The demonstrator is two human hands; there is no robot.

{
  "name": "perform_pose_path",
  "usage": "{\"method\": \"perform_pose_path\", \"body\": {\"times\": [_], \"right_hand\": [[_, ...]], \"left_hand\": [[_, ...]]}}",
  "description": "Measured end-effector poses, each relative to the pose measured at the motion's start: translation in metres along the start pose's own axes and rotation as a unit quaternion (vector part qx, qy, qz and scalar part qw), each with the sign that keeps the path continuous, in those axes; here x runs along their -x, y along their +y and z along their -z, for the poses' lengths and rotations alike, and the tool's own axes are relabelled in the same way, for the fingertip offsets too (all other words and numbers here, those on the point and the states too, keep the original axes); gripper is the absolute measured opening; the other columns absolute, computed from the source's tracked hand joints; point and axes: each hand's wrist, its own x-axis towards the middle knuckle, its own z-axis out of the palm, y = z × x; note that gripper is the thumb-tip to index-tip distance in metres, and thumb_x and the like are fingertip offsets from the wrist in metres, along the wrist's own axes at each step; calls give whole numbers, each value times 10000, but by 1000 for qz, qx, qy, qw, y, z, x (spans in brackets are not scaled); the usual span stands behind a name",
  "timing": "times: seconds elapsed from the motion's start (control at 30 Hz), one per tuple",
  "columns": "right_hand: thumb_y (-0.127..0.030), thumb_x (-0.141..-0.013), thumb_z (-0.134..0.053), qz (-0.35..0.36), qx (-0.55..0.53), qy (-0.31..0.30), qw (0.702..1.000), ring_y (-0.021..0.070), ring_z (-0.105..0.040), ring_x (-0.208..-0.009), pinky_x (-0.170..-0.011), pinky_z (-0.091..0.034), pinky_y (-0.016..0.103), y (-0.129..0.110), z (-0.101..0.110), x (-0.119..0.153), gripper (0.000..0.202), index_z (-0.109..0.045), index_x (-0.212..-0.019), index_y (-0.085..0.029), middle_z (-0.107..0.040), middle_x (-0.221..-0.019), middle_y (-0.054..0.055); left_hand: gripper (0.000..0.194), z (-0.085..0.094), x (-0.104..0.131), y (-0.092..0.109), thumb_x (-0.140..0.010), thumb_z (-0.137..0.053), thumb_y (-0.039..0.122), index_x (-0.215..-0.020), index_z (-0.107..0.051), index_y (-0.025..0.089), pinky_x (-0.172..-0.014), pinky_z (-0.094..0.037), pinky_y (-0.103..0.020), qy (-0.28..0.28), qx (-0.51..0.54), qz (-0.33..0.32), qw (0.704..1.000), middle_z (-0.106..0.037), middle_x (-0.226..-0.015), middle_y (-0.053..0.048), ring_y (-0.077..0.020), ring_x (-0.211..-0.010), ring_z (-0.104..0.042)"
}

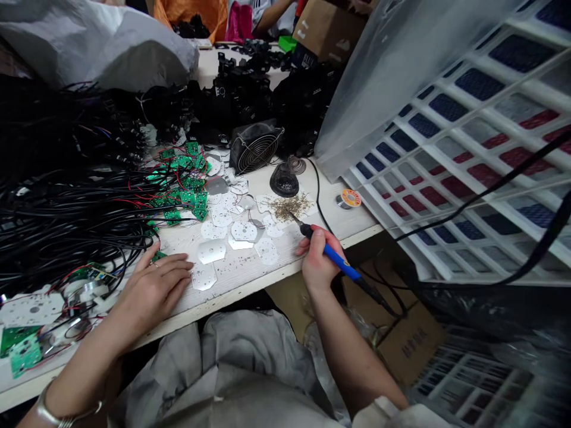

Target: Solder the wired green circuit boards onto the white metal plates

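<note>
Right of the fan point(257, 152), the right hand point(317, 257) pinches the soldering iron point(341, 262) by its grip, likely light, stiff; left hand point(154, 287) loosely spread.

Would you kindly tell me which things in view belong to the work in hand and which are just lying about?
Seemingly in use:
blue soldering iron, in the right hand
green circuit boards, some near the left hand
solder spool
white plates

Probably just lying about:
cardboard box
orange bag
white slatted crate
</note>
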Motion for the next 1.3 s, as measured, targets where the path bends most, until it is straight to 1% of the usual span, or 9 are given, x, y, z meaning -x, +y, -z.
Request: {"method": "perform_pose_path", "body": {"times": [0.17,0.27,0.43,0.57,0.77,0.87,1.0,1.1,1.3], "right_hand": [[-526,-837,-559,-7,18,23,1000,108,-560,-410,-460,-474,235,1,-4,4,405,-637,-938,-142,-574,-545,-52],[-528,-841,-551,-12,34,28,999,109,-561,-403,-456,-471,233,1,-4,4,401,-635,-929,-145,-567,-535,-56],[-524,-835,-561,-5,35,32,999,102,-552,-400,-460,-471,229,-1,-5,3,395,-635,-921,-146,-568,-536,-56],[-495,-834,-570,-6,29,20,999,103,-554,-400,-461,-468,228,-2,-5,2,369,-639,-912,-141,-567,-533,-57],[-489,-841,-576,-8,38,16,999,108,-573,-408,-464,-466,229,3,-5,1,364,-646,-917,-140,-581,-551,-50],[-508,-834,-580,-13,29,19,999,113,-575,-407,-462,-470,232,4,-4,-1,385,-641,-925,-139,-583,-542,-51],[-506,-833,-578,-2,-18,15,1000,108,-542,-367,-412,-448,225,-9,-4,9,375,-628,-902,-141,-571,-500,-60],[-487,-840,-578,3,-57,-30,998,110,-513,-337,-373,-428,230,-21,-8,36,339,-630,-859,-153,-567,-478,-59],[-399,-890,-567,-21,-105,-237,966,98,-469,-294,-320,-390,216,-27,-15,101,250,-673,-821,-184,-546,-426,-62]], "left_hand": [[184,3,3,-1,-930,-492,310,-967,-663,254,-1145,-288,-473,5,10,38,999,-752,-953,0,-199,-919,-701],[188,1,3,-1,-932,-498,316,-934,-677,259,-1116,-326,-452,13,-3,54,998,-746,-902,11,-175,-824,-695],[201,-2,0,-1,-931,-502,291,-877,-692,253,-1033,-398,-429,22,-66,23,997,-729,-821,13,-164,-726,-660],[198,-1,-1,0,-938,-493,260,-863,-671,219,-1010,-426,-418,26,-69,15,997,-712,-777,0,-157,-682,-637],[179,2,5,-3,-933,-484,204,-895,-659,207,-1070,-412,-436,16,-67,-16,997,-700,-835,-22,-163,-770,-642],[175,3,6,-4,-922,-491,186,-900,-664,200,-1063,-425,-428,23,-68,-14,997,-691,-865,-42,-181,-859,-642],[134,4,1,3,-907,-535,212,-906,-668,193,-1067,-397,-445,44,-57,15,997,-703,-899,-42,-187,-916,-635],[158,4,-5,9,-910,-531,216,-872,-684,207,-1113,-303,-478,26,-35,40,998,-720,-936,-27,-185,-977,-628],[213,2,-8,13,-913,-518,210,-809,-704,210,-1124,-230,-499,-21,-21,70,997,-725,-917,-13,-173,-935,-627]]}}
